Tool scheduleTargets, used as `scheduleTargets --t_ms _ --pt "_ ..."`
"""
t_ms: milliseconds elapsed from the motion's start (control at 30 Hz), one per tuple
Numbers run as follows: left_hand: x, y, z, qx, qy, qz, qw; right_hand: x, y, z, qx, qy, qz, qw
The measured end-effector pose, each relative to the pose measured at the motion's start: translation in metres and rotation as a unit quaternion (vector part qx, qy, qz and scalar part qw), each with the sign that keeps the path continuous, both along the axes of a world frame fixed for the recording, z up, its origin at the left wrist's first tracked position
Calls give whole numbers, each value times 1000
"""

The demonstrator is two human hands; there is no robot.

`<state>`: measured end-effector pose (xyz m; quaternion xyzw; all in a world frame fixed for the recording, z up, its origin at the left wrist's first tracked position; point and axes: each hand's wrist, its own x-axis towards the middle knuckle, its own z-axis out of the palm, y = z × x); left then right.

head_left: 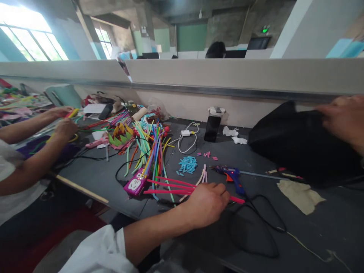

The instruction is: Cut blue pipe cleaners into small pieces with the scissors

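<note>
My left hand [209, 201] is closed around a small bunch of bright pink pipe cleaners [170, 185]. They stick out to the left past my fingers, and their short ends show on the right. My right hand [345, 117], blurred at the right edge, grips the upper part of a black bag [290, 140]. Just beyond my left hand lie several pale pink pieces [204, 173] and a blue glue gun [234, 177] with an orange trigger. A heap of short light-blue pieces [187, 165] sits farther back.
Many coloured pipe cleaners [156, 148] lean across a purple box [135, 184]. Behind are a white cable [186, 133], a phone [212, 129] against a bottle [217, 110], and tissues [230, 131]. A cloth [301, 196] and black cord [273, 246] lie right. A co-worker's hands [65, 125] work at left.
</note>
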<state>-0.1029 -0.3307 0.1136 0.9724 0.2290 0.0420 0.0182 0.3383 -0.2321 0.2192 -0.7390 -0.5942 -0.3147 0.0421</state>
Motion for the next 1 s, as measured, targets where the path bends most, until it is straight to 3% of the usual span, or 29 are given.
scheduleTargets --t_ms 200,300,367,433,500,567,600,700,767,867,1000 --pt "-12 -4 -7 5 -4 0 1000 -68 -7 -18 51 -63 54 995" --pt "-18 -6 -10 9 -1 6 1000 -96 -27 -27 59 -43 104 992" --pt "-21 -7 -12 12 -3 8 1000 -123 -50 -40 33 16 173 984" --pt "-22 -9 -14 16 -8 5 1000 -157 -80 -61 -10 154 276 949" --pt "-21 -11 -14 23 -11 0 1000 -195 -116 -87 -99 295 329 892" --pt "-20 -14 -15 31 -16 -1 999 -229 -148 -117 -174 329 379 847" --pt "-19 -16 -15 35 -19 -2 999 -243 -162 -132 -177 326 398 839" --pt "-17 -21 -17 42 -25 -8 999 -269 -183 -168 -151 318 391 851" --pt "-18 -21 -19 46 -24 -24 998 -274 -185 -181 -131 311 364 868" --pt "-26 -10 -15 60 -13 -66 996 -272 -183 -181 -152 323 322 877" --pt "-49 30 6 115 9 -74 991 -258 -185 -164 -184 408 241 861"
